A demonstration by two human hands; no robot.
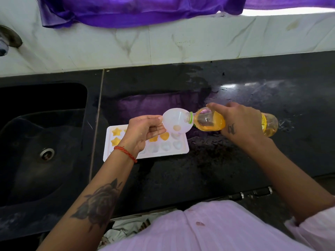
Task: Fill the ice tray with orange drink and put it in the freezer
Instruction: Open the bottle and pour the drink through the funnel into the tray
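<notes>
A white ice tray [182, 150] lies on the black counter, with star and heart cells. Several cells along its far and left side hold orange drink; the near right ones look pale. My left hand [145, 131] holds a translucent white funnel [176, 122] just above the tray's far right cells. My right hand [239, 124] grips a clear bottle of orange drink [210, 122], tipped on its side with its open mouth at the funnel's rim. A little orange liquid sits in the funnel's bottom. My left hand hides the tray's middle cells.
A dark sink [43, 142] with a metal drain lies left of the tray. The black counter [253, 87] is wet and runs to the right. A white tiled wall and purple cloth [126, 11] stand behind. A tap [7, 40] juts at far left.
</notes>
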